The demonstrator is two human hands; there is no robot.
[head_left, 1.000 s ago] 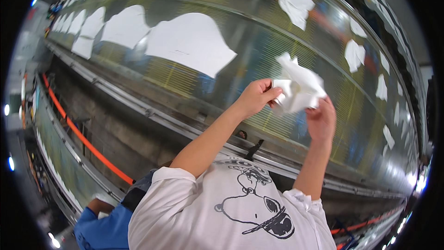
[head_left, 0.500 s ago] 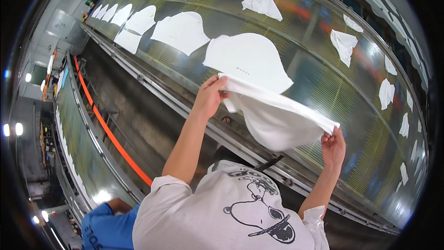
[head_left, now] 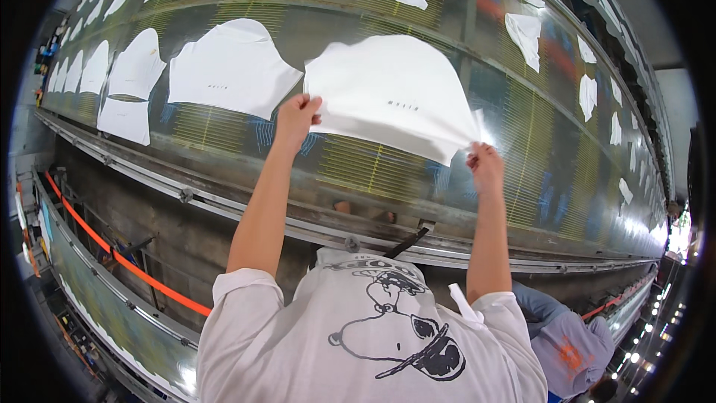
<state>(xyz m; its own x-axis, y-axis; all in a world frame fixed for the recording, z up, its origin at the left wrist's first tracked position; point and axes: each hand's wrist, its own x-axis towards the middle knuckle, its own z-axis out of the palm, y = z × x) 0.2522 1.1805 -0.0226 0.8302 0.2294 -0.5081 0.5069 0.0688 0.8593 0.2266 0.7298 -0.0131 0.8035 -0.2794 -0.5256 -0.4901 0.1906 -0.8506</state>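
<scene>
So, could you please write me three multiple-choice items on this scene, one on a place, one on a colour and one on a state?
1. Where is the white fabric piece that the hands hold?
A. Against the long glossy surface, right of a similar piece
B. On the floor
C. Over the orange bar

2. What colour is the bar at lower left?
A. Blue
B. Orange
C. White

3. How is the held piece?
A. Crumpled in a ball
B. Spread out, left hand and right hand each with a grip on its lower edge
C. Folded in half

Answers: 1 A, it lies on the surface beside its neighbour; 2 B, plainly orange; 3 B, it lies open between both hands.
</scene>
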